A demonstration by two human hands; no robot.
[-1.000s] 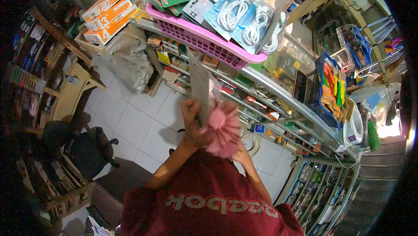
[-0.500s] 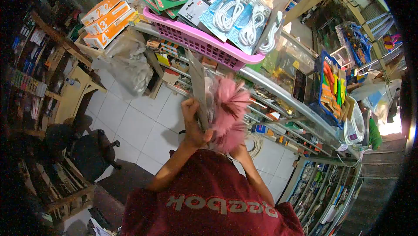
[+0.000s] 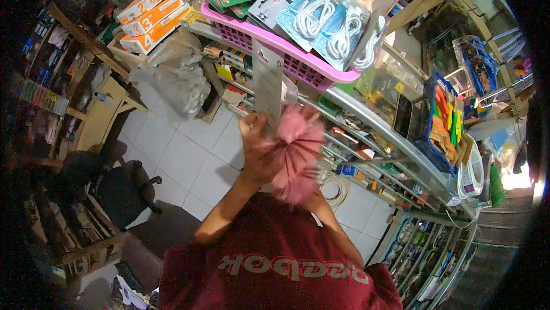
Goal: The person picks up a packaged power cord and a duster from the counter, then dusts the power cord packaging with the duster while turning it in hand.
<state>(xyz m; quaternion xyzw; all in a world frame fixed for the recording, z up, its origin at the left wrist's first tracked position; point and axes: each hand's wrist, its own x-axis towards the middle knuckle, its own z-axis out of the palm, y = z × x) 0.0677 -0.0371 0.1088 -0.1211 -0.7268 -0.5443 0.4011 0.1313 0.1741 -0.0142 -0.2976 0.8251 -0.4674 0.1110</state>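
My left hand [image 3: 258, 152] is closed around a flat hang-tab package [image 3: 267, 78], whose pale printed card stands upright with a hole near its top. Some clear plastic shows at the card's right side. Against the package is a fluffy pink duster [image 3: 298, 149] with darker streaks, blurred by motion. My right hand [image 3: 311, 200] is at the duster's lower end. The pink strands cover its fingers, and it appears to grip the duster there.
Ahead, a pink basket [image 3: 338, 75] of packaged white cables rests on a glass display counter [image 3: 366, 109]. Orange boxes [image 3: 152, 24] stand at left above a plastic bag [image 3: 177, 78]. A blue basket [image 3: 429, 132] sits right; a black chair [image 3: 123, 195] stands lower left.
The package has turned from nearly edge-on to show its flat card face. The duster has shifted slightly against it, and the whole view has moved a little.
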